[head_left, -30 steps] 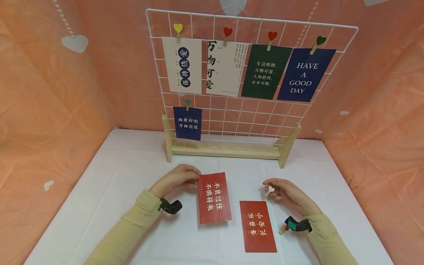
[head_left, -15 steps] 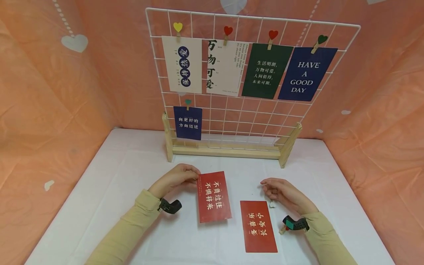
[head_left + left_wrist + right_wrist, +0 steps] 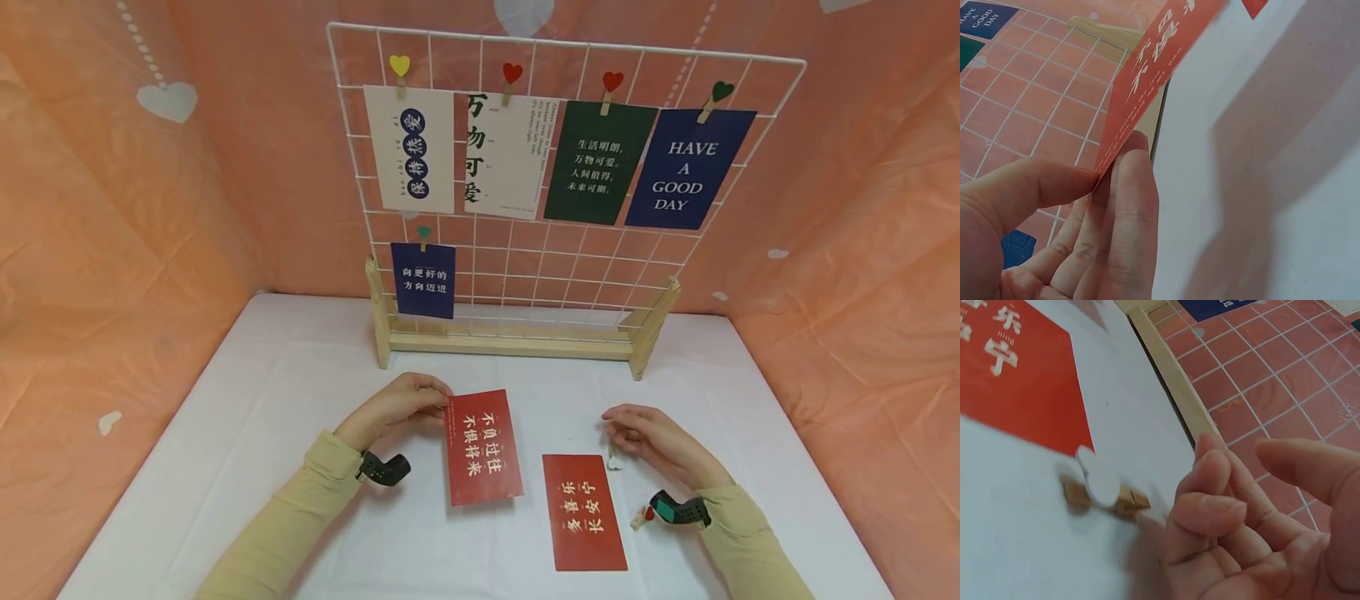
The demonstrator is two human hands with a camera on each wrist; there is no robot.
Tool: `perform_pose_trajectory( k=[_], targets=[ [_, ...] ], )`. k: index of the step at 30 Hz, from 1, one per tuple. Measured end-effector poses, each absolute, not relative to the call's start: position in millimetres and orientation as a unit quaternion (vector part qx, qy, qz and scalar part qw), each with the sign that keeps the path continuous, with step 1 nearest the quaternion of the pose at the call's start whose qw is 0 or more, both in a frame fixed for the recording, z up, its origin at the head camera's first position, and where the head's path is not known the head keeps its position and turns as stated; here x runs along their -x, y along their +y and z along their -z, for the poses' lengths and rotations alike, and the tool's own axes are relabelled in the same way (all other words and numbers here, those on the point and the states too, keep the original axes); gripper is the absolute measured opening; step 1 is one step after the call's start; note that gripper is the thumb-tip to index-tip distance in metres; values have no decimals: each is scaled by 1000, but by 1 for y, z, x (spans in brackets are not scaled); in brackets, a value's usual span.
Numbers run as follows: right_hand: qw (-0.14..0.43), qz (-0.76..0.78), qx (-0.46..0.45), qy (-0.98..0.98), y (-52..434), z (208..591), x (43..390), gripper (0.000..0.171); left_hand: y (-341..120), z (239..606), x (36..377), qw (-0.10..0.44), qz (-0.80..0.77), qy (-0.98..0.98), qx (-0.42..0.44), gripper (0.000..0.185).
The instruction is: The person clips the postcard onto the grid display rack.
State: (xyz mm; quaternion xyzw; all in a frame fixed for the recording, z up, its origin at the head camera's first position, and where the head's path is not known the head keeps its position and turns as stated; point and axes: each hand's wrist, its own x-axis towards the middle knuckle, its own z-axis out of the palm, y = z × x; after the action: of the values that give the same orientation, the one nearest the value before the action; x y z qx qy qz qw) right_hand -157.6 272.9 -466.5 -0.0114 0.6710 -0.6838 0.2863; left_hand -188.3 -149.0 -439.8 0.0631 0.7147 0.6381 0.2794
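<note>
My left hand [image 3: 438,406] pinches the top left corner of a red card [image 3: 483,446] with white characters; the card lies tilted on the white table [image 3: 247,417]. In the left wrist view the thumb and fingers [image 3: 1100,181] grip the card's edge [image 3: 1154,69]. My right hand [image 3: 626,429] hovers with loosely curled fingers and holds nothing. A small wooden clip with a white heart [image 3: 613,461] lies on the table just beside its fingers, also seen as the clip [image 3: 1102,487] left of the right hand [image 3: 1241,506]. A second red card [image 3: 585,512] lies flat near it.
A white wire grid [image 3: 525,275] in a wooden base [image 3: 510,343] stands at the back, with several cards clipped on, such as a blue "HAVE A GOOD DAY" card [image 3: 686,171]. Another small clip [image 3: 641,517] lies by my right wrist. Orange cloth walls surround the table.
My right hand held the white heart clip up a second ago; the clip now lies on the table by the second red card. The left hand keeps its pinch on the card.
</note>
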Motion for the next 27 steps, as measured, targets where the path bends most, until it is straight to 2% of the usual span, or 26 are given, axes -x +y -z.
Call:
perform_pose_trajectory(
  k=[18,27],
  targets=[
    [295,563,60,770,288,461,141,31,-151,440,188,287,-633,717,-57,23],
    [234,463,75,851,275,461,133,19,-151,442,185,283,-639,712,-66,22]
  ],
)
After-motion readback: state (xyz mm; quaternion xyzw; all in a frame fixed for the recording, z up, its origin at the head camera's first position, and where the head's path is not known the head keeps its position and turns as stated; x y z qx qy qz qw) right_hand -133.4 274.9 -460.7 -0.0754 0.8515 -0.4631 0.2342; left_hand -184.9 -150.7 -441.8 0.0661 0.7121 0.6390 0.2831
